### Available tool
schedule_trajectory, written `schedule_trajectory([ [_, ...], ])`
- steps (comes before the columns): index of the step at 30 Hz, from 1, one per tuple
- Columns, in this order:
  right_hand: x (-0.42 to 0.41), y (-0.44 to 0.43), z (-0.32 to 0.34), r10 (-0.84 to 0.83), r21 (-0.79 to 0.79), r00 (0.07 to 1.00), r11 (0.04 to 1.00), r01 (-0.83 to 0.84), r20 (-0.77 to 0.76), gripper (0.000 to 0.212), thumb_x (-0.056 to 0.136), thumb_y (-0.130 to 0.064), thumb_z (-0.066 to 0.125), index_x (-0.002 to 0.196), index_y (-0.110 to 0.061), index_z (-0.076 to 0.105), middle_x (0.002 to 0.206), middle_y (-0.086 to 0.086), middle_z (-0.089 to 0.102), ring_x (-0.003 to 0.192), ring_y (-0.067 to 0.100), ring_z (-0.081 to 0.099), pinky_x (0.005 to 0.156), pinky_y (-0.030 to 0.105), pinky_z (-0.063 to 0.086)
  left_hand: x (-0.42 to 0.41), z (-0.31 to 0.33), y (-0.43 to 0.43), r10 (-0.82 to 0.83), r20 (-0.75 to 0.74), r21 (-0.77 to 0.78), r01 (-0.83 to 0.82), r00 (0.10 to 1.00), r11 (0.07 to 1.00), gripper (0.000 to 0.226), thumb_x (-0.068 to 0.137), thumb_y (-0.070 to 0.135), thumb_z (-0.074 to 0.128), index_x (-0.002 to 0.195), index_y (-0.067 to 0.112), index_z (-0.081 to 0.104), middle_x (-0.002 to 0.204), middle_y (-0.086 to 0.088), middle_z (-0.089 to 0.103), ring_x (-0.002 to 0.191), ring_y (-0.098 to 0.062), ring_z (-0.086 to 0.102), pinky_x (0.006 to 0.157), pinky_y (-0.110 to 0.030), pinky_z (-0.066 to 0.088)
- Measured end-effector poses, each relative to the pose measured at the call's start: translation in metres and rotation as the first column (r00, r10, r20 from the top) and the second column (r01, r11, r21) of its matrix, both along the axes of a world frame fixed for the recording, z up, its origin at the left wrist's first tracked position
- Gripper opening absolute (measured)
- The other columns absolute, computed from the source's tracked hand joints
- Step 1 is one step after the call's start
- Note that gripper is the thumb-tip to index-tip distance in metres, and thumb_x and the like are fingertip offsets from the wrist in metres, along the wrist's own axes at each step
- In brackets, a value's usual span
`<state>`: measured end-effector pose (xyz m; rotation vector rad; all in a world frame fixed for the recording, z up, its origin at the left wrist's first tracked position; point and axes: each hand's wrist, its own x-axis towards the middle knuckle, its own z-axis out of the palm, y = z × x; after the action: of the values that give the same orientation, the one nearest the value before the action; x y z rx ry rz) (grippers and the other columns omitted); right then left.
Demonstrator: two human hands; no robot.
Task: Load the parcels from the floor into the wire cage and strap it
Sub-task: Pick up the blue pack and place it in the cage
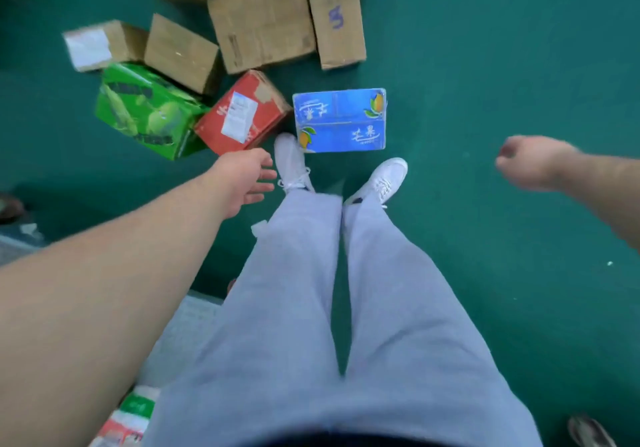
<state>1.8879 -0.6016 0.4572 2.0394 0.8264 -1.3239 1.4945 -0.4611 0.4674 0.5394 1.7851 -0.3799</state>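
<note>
My left hand (242,180) empty, fingers loosely spread, near the red parcel (242,114); my right hand (530,162) out wide, fingers loosely curled, holding nothing; blue parcel (339,121) on the green floor (485,65), just ahead of my shoes (292,162), brown cartons (259,20) beyond

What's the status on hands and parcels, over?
Left hand open, right hand loosely curled, both empty. Blue parcel on floor, untouched. Red parcel and green parcel to its left. Nothing blocking.
</note>
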Motion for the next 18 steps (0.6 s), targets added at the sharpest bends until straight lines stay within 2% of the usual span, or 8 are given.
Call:
schedule_trajectory([
  [3, -0.02, 0.015, -0.07, -0.108, 0.055, 0.994, 0.993, 0.108, 0.006, 0.035, 0.103, -0.027, 0.046, 0.129, -0.011, 0.062, 0.131, 0.014, 0.065, 0.121, 0.031, 0.06, 0.098, 0.034, 0.045, 0.005, -0.082, 0.006, -0.114, -0.015, -0.03, 0.114, 0.993, 0.993, 0.025, 0.104, 0.027, 0.048, 0.121, 0.015, 0.061, 0.113, -0.003, 0.069, 0.098, -0.022, 0.066, 0.085, -0.035, 0.049],
  [5, -0.042, 0.021, -0.122, -0.181, 0.064, 0.983, 0.981, 0.181, 0.002, 0.035, 0.103, -0.027, 0.045, 0.129, -0.013, 0.062, 0.13, 0.011, 0.066, 0.119, 0.031, 0.06, 0.098, 0.034, 0.045, 0.006, -0.14, 0.009, -0.18, -0.012, -0.044, 0.18, 0.984, 0.983, 0.022, 0.105, 0.025, 0.047, 0.12, 0.015, 0.058, 0.112, -0.003, 0.067, 0.087, -0.018, 0.065, 0.085, -0.034, 0.047],
  [8, -0.082, 0.018, -0.191, -0.179, 0.014, 0.982, 0.984, 0.18, -0.056, 0.04, 0.103, -0.028, 0.044, 0.139, -0.015, 0.057, 0.14, 0.011, 0.06, 0.126, 0.031, 0.056, 0.103, 0.034, 0.044, 0.004, -0.214, 0.009, -0.253, 0.003, -0.077, 0.253, 0.967, 0.965, 0.013, 0.106, 0.025, 0.045, 0.104, 0.018, 0.056, 0.108, -0.002, 0.061, 0.079, -0.015, 0.06, 0.088, -0.033, 0.047],
  [10, -0.109, 0.013, -0.227, -0.208, -0.026, 0.974, 0.978, 0.207, -0.089, 0.05, 0.103, -0.029, 0.046, 0.152, -0.016, 0.045, 0.149, 0.011, 0.052, 0.132, 0.032, 0.052, 0.103, 0.033, 0.041, 0.0, -0.251, 0.011, -0.299, 0.011, -0.108, 0.299, 0.954, 0.948, 0.019, 0.107, 0.022, 0.042, 0.092, 0.02, 0.053, 0.106, -0.001, 0.058, 0.087, -0.018, 0.059, 0.092, -0.034, 0.046],
  [12, -0.132, 0.007, -0.262, -0.308, -0.028, 0.948, 0.952, 0.306, -0.077, 0.064, 0.102, -0.031, 0.049, 0.161, -0.017, 0.027, 0.149, 0.013, 0.048, 0.13, 0.034, 0.052, 0.096, 0.033, 0.043, -0.008, -0.285, 0.009, -0.319, 0.009, -0.103, 0.318, 0.948, 0.942, 0.014, 0.105, 0.02, 0.046, 0.111, 0.015, 0.058, 0.118, -0.001, 0.061, 0.102, -0.02, 0.063, 0.093, -0.036, 0.048],
  [14, -0.146, 0.004, -0.292, -0.519, 0.006, 0.853, 0.854, 0.52, -0.058, 0.073, 0.099, -0.029, 0.052, 0.163, -0.022, 0.018, 0.137, 0.007, 0.05, 0.12, 0.032, 0.058, 0.092, 0.036, 0.049, -0.015, -0.308, 0.006, -0.307, 0.032, -0.099, 0.309, 0.951, 0.946, 0.034, 0.1, 0.017, 0.053, 0.133, 0.013, 0.053, 0.139, -0.002, 0.055, 0.114, -0.021, 0.06, 0.092, -0.038, 0.051],
  [15, -0.149, 0.004, -0.304, -0.632, 0.029, 0.772, 0.772, 0.635, -0.067, 0.07, 0.099, -0.027, 0.053, 0.162, -0.025, 0.022, 0.131, 0.001, 0.049, 0.117, 0.027, 0.059, 0.095, 0.038, 0.052, -0.016, -0.316, 0.003, -0.288, 0.054, -0.105, 0.293, 0.956, 0.95, 0.039, 0.097, 0.016, 0.055, 0.136, 0.015, 0.051, 0.145, -0.001, 0.051, 0.117, -0.021, 0.058, 0.095, -0.039, 0.052],
  [18, -0.155, 0.01, -0.329, -0.831, 0.041, 0.541, 0.54, 0.84, -0.128, 0.045, 0.093, -0.023, 0.062, 0.137, -0.028, 0.056, 0.135, -0.01, 0.053, 0.122, 0.015, 0.055, 0.095, 0.036, 0.056, -0.014, -0.327, -0.005, -0.17, 0.132, -0.136, 0.188, 0.977, 0.973, 0.04, 0.091, 0.012, 0.059, 0.129, 0.02, 0.051, 0.152, 0.002, 0.044, 0.125, -0.02, 0.053, 0.107, -0.044, 0.05],
])
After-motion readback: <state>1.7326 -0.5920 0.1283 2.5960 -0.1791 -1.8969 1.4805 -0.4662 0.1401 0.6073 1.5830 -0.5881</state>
